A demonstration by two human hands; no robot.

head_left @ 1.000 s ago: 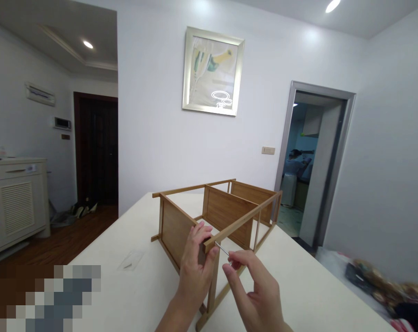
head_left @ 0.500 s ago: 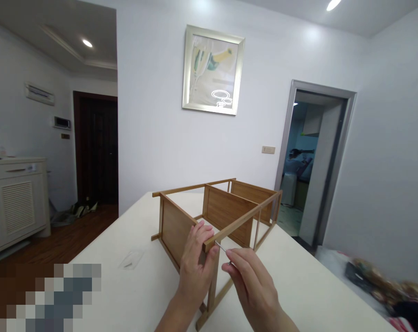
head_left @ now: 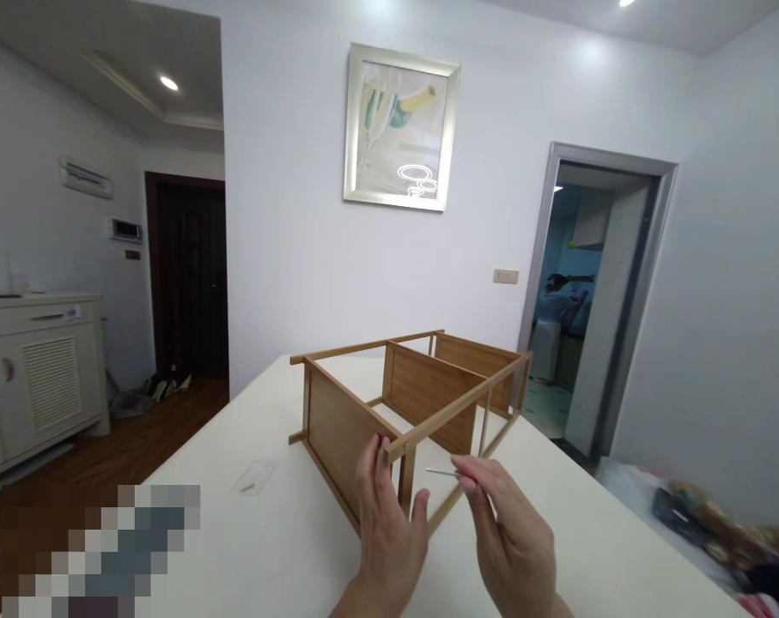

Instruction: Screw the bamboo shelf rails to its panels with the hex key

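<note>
A wooden shelf rack [head_left: 441, 421] lies on its side on the white table [head_left: 253, 549]. My left hand [head_left: 392, 524] is at its near end, fingertips against the end of the upper rail and thumb held apart. The hand is open and does not wrap round the wood. In my right hand [head_left: 511, 515], pinched between thumb and fingers, is a thin metal hex key [head_left: 441, 471]. Its tip points left, clear of the rack. A screw head [head_left: 406, 445] shows in the rail near the corner.
A small clear plastic bag [head_left: 255, 479] with a screw in it lies left of the rack. Beyond the table's right edge are bundled items [head_left: 717, 524]. Through the doorway at right, a person [head_left: 556, 300] stands in another room.
My right hand has drawn the hex key away from the rail's corner, to the right. My left hand has loosened from the corner, its thumb now apart. The view has shifted slightly.
</note>
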